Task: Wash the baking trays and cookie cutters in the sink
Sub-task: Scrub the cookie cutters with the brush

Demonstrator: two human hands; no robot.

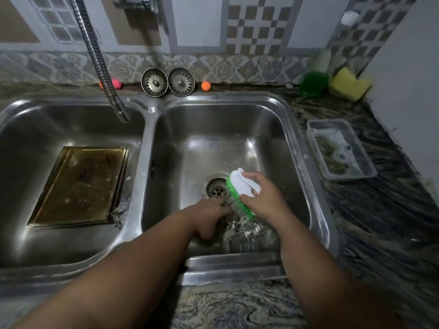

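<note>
In the right basin of the steel double sink (294,148), my right hand (263,198) grips a white brush with green bristles (240,184) just beside the drain (217,189). My left hand (209,218) curls around a small metal cookie cutter (226,205) held against the bristles; most of the cutter is hidden. Several more metal cookie cutters (242,230) lie on the basin floor below my hands. A gold-coloured baking tray (80,186) lies flat in the left basin, with another cutter (120,210) at its right corner.
A flexible tap hose (104,74) hangs over the left basin. Two sink strainers (167,82) lean on the back wall between small orange and pink balls. On the right counter sit a clear tub of soapy water (342,150), a green scrubber (313,83) and a yellow sponge (349,85).
</note>
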